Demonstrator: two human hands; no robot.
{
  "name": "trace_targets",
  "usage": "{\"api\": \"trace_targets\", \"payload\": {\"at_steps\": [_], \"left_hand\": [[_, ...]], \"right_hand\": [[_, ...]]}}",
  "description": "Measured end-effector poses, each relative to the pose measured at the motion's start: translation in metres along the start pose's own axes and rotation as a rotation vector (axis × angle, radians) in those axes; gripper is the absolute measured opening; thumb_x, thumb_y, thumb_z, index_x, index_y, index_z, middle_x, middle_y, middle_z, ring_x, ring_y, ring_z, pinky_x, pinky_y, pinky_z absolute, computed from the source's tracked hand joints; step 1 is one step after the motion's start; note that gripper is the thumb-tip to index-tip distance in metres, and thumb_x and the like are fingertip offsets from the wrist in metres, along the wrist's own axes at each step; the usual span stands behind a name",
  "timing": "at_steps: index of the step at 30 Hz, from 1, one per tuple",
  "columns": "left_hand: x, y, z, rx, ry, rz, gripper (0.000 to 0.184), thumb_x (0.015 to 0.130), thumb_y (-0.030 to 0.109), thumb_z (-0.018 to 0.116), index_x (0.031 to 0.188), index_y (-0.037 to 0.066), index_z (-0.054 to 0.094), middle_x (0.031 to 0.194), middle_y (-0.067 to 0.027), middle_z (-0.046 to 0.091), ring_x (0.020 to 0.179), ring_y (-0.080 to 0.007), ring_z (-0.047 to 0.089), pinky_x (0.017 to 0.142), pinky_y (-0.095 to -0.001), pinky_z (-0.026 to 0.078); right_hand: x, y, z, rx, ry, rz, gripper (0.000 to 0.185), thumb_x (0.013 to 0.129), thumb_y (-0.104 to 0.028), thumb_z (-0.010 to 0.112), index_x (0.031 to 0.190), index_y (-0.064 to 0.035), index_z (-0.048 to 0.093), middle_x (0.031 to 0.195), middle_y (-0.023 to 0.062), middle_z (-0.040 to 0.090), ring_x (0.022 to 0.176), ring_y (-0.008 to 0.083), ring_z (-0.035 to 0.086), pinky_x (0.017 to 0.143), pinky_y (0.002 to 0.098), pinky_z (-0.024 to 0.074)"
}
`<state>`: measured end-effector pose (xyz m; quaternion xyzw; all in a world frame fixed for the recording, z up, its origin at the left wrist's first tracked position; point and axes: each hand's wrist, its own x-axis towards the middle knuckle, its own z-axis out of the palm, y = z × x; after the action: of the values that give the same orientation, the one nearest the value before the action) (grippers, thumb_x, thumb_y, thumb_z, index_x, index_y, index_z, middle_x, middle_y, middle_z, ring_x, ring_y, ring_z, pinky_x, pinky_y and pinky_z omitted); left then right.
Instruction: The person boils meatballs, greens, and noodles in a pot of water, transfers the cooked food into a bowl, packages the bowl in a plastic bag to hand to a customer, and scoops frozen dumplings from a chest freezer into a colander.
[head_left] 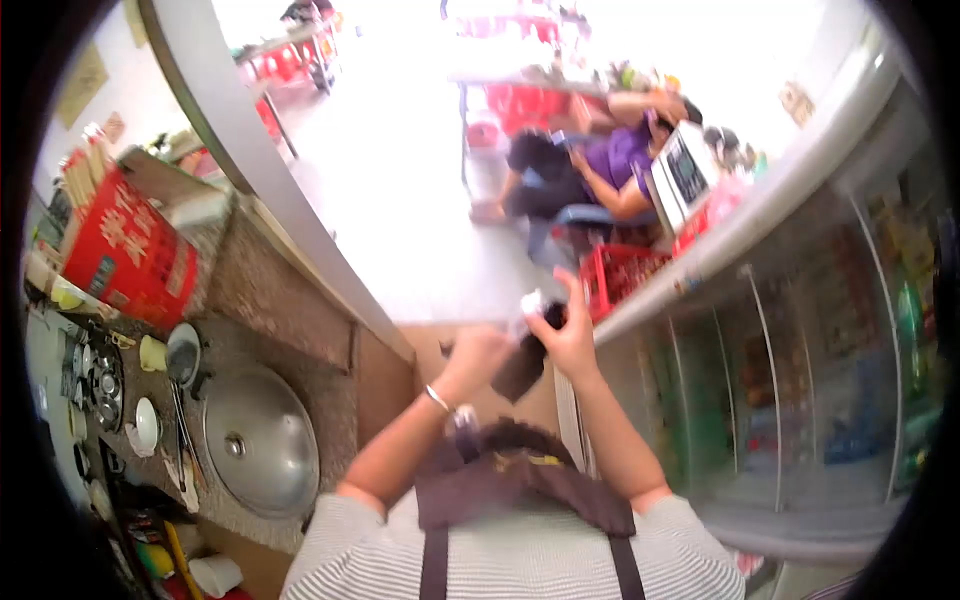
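Both of my hands are raised in front of my chest. My right hand (pixel 568 335) is closed around a dark item (pixel 525 368) with a white top, its thumb and forefinger up near the white part. Close on the other side of that item is my left hand (pixel 478 360), its fingers blurred and curled; what they hold, if anything, is too smeared to tell. A bracelet (pixel 437 398) circles my left wrist. Below my hands, a dark apron (pixel 525 490) covers my chest.
To the left, a round metal sink (pixel 262 440) is set in a stone counter, with ladles (pixel 183 360) and a red box (pixel 130 250) nearby. A glass-door fridge (pixel 770 370) stands right. Ahead, a person in purple (pixel 620 160) sits near a red basket (pixel 625 275).
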<state>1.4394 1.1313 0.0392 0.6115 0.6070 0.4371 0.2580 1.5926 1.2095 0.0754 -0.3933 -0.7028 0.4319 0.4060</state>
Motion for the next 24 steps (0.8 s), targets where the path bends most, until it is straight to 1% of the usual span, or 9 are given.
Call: {"api": "trace_targets", "payload": {"at_steps": [1, 4, 6, 12, 13, 14, 16, 19, 24], "left_hand": [[0.008, -0.009, -0.002, -0.017, 0.049, 0.012, 0.016, 0.081, 0.012, 0.066, 0.073, -0.001, 0.065, 0.053, -0.0091, 0.052, 0.05, -0.0089, 0.043, 0.048, -0.0301, 0.039], [0.017, -0.016, -0.013, -0.09, 0.047, -0.225, 0.014, 0.081, 0.011, 0.066, 0.075, -0.002, 0.065, 0.055, -0.009, 0.056, 0.053, -0.0064, 0.047, 0.05, -0.028, 0.042], [0.028, -0.027, -0.021, -0.068, 0.023, -0.269, 0.014, 0.081, 0.011, 0.066, 0.079, -0.002, 0.066, 0.059, -0.0076, 0.06, 0.055, -0.0057, 0.049, 0.052, -0.0259, 0.044], [0.033, -0.067, -0.044, -0.052, 0.204, -0.296, 0.024, 0.081, 0.015, 0.067, 0.101, 0.001, 0.066, 0.072, -0.006, 0.067, 0.063, -0.0103, 0.058, 0.058, -0.0269, 0.048], [0.027, -0.09, -0.05, -0.032, 0.237, -0.301, 0.036, 0.08, 0.022, 0.066, 0.113, 0.007, 0.061, 0.084, -0.0129, 0.068, 0.077, -0.0233, 0.066, 0.069, -0.0348, 0.052], [0.03, -0.079, -0.063, -0.02, 0.302, -0.327, 0.036, 0.08, 0.022, 0.066, 0.113, 0.007, 0.061, 0.084, -0.0129, 0.068, 0.077, -0.0233, 0.066, 0.069, -0.0348, 0.052], [0.026, -0.031, -0.118, 0.267, 0.113, -0.428, 0.04, 0.082, 0.017, 0.067, 0.118, 0.003, 0.057, 0.084, -0.0111, 0.069, 0.074, -0.019, 0.066, 0.066, -0.0312, 0.052], [0.031, 0.072, -0.185, 0.082, 0.354, -0.27, 0.032, 0.083, 0.014, 0.066, 0.113, 0.003, 0.061, 0.089, -0.0091, 0.066, 0.076, -0.0147, 0.063, 0.069, -0.0271, 0.052], [0.011, 0.212, -0.271, 0.864, 1.382, 0.153, 0.008, 0.078, 0.004, 0.065, 0.086, 0.003, 0.063, 0.072, -0.0064, 0.06, 0.068, -0.0169, 0.059, 0.063, -0.0291, 0.048]], "right_hand": [[0.015, 0.008, 0.008, -0.083, 0.093, -0.217, 0.061, 0.075, -0.019, 0.073, 0.127, -0.005, 0.043, 0.107, 0.0117, 0.059, 0.092, 0.0192, 0.059, 0.083, 0.0333, 0.047], [0.041, 0.01, 0.023, 0.521, -0.193, 0.242, 0.047, 0.078, -0.007, 0.065, 0.122, -0.0063, 0.047, 0.097, 0.0044, 0.058, 0.087, 0.0125, 0.056, 0.078, 0.0271, 0.0466], [0.059, 0.016, 0.034, 0.707, -0.317, 0.339, 0.037, 0.081, 0.0, 0.056, 0.117, -0.0041, 0.05, 0.089, 0.0034, 0.058, 0.081, 0.0119, 0.057, 0.078, 0.0252, 0.0467], [0.106, 0.035, 0.071, 0.695, -0.428, 0.431, 0.033, 0.081, 0.0, 0.056, 0.113, -0.0025, 0.05, 0.073, 0.0024, 0.054, 0.068, 0.0101, 0.051, 0.065, 0.0226, 0.042], [0.117, 0.037, 0.076, 0.69, -0.438, 0.47, 0.033, 0.081, 0.0, 0.055, 0.113, -0.0025, 0.05, 0.071, 0.0018, 0.053, 0.066, 0.0099, 0.05, 0.063, 0.0224, 0.041], [0.124, 0.037, 0.077, 0.673, -0.445, 0.487, 0.033, 0.081, 0.0, 0.055, 0.113, -0.0023, 0.05, 0.071, 0.0016, 0.052, 0.065, 0.0098, 0.049, 0.062, 0.022, 0.0404], [0.146, 0.041, 0.08, 0.713, -0.546, 0.505, 0.034, 0.082, -0.001, 0.052, 0.115, -0.0017, 0.048, 0.07, 0.0015, 0.05, 0.064, 0.0104, 0.048, 0.061, 0.0226, 0.0399], [0.184, 0.049, 0.088, 0.787, -0.593, 0.558, 0.042, 0.075, 0.003, 0.052, 0.116, 0.0002, 0.045, 0.074, 0.0107, 0.056, 0.061, 0.0164, 0.05, 0.06, 0.0263, 0.0421], [0.221, 0.059, 0.094, 0.756, -0.741, 0.564, 0.035, 0.076, 0.004, 0.052, 0.111, -0.0002, 0.046, 0.074, 0.0096, 0.058, 0.061, 0.0138, 0.052, 0.058, 0.0229, 0.043]]}}
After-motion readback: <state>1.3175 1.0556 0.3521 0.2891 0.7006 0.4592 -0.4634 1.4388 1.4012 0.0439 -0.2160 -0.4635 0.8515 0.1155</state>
